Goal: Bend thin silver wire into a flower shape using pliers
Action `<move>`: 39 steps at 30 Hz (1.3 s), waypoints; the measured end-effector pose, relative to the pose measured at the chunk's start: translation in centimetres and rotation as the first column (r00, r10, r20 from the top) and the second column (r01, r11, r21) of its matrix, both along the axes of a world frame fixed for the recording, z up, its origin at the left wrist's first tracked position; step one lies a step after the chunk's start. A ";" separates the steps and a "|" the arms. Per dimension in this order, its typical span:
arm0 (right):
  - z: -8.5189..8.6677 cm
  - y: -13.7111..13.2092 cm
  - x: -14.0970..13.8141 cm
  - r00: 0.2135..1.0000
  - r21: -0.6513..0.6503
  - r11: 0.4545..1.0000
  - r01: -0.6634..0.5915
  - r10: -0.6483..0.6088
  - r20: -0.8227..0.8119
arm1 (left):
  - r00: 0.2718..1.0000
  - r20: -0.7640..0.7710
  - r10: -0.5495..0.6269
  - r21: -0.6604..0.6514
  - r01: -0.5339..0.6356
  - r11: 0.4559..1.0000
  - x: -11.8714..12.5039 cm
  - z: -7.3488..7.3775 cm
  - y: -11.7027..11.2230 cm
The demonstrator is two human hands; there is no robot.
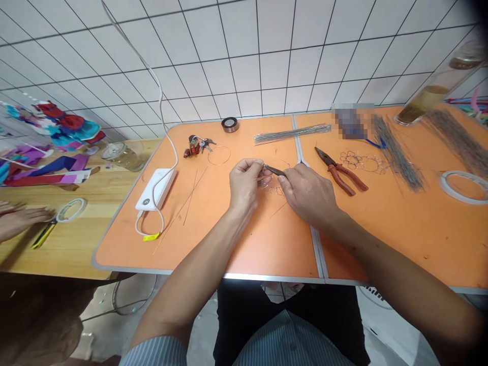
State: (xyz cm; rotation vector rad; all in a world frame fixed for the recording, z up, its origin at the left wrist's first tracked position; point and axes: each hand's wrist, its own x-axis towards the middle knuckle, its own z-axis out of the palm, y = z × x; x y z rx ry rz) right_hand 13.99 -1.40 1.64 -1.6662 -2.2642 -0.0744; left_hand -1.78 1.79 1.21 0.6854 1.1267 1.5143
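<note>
Over the middle of the orange table, my left hand pinches a small bent piece of thin wire. My right hand is closed around a dark, narrow-nosed tool that looks like pliers; its handles are hidden in the palm. The tool's tip meets the wire at my left fingertips. Below the hands lies a looped wire shape. To the right rest red-handled pliers with open handles, beside flower-shaped wire loops.
Bundles of straight wire lie at the back and right. Black tape, keys and a white power bank with a cable are around the left half. A glass bottle leans at right. Another person's hand is far left.
</note>
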 end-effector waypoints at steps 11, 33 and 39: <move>0.4 -0.2 0.0 1.000 -0.026 1.000 -0.003 0.002 -0.019 | 1.000 -0.005 -0.006 0.006 0.006 1.000 0.0 -0.2 0.0; 1.6 -0.6 -0.2 1.000 -0.164 0.986 0.018 -0.020 -0.010 | 0.998 -0.009 -0.054 -0.006 0.054 0.998 0.0 0.0 0.0; 1.4 -0.6 -0.1 1.000 -0.164 0.986 0.019 -0.022 -0.012 | 0.997 -0.022 -0.070 -0.005 0.070 0.998 -0.1 -0.1 0.1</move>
